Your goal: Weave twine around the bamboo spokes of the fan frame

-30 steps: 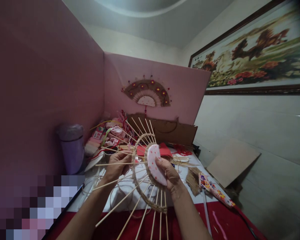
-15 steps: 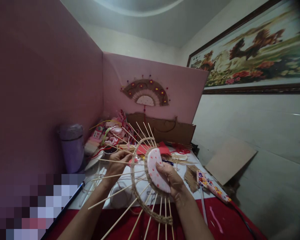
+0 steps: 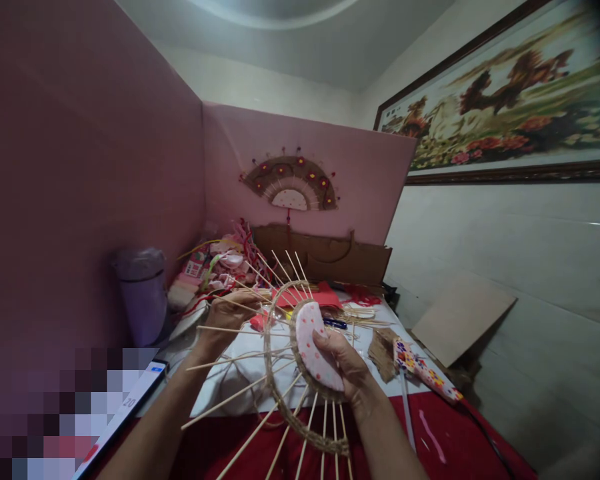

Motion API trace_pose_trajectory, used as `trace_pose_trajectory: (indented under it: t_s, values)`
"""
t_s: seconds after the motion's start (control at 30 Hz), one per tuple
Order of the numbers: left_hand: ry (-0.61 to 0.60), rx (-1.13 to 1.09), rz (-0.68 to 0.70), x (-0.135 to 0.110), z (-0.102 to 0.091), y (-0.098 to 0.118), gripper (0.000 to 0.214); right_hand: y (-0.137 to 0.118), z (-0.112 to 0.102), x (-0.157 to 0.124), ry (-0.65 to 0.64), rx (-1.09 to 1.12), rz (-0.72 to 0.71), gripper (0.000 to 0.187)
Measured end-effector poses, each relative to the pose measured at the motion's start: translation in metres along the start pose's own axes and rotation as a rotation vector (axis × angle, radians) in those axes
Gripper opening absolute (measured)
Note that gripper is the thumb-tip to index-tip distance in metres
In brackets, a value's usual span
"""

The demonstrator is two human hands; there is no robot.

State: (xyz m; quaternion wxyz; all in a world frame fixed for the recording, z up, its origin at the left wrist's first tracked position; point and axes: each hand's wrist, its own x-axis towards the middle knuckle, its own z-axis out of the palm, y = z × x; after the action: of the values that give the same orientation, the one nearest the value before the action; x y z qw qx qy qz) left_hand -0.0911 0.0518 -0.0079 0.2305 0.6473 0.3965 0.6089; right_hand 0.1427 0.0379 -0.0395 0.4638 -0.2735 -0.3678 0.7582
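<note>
My right hand (image 3: 347, 363) grips a half-made fan by its half-round base (image 3: 313, 343), thumb pressed on the white, pink-dotted cloth. Thin wooden sticks (image 3: 250, 430) spread out from the base, crossed by an arc of woven twine (image 3: 271, 363). To the left, my left hand (image 3: 230, 320) is closed behind the upper sticks, fingertips pinched together. Whatever it may hold there is hidden. Loose twine (image 3: 253, 387) trails over the white surface below the fan.
A finished fan (image 3: 293, 183) hangs on the pink board. Pink craft scraps (image 3: 230, 260) and a lidded purple container (image 3: 143, 293) stand at left. Red paper (image 3: 327, 297) lies behind the fan. At right are a flower-patterned glue gun (image 3: 425, 370), cardboard (image 3: 383, 353) and a phone-like screen (image 3: 130, 407) at lower left.
My left hand has moved slightly left and up, away from the twine arc. The fan has shifted a little down and right, with my right hand still gripping its base.
</note>
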Motion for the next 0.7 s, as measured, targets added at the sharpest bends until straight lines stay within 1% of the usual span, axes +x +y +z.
trace_pose_trajectory:
  t_s: [0.13,0.23,0.33,0.47,0.53,0.57,0.7]
  values:
    - [-0.007,-0.055,-0.002,0.010,-0.006,0.014,0.024,-0.002,-0.003,0.000,-0.023,0.031,-0.011,0.027]
    - [0.013,-0.139,-0.059,0.014,-0.006,0.021,0.024,-0.004,-0.003,0.000,-0.027,0.044,-0.006,0.027]
    - [0.051,-0.170,-0.124,0.013,-0.004,0.021,0.021,-0.004,-0.002,-0.001,-0.024,0.034,-0.005,0.027]
    - [0.101,-0.160,-0.136,0.009,-0.004,0.013,0.025,-0.004,-0.002,-0.001,-0.017,0.030,-0.009,0.027]
    - [0.135,-0.085,-0.099,0.007,-0.007,0.009,0.025,-0.004,-0.002,-0.001,-0.013,0.032,-0.007,0.026]
    - [0.158,-0.008,-0.063,0.007,-0.010,0.008,0.024,-0.004,-0.002,-0.001,-0.011,0.035,-0.006,0.025]
    - [0.271,0.424,0.121,0.008,-0.019,0.008,0.019,-0.005,-0.001,-0.001,-0.003,0.046,0.012,0.024]
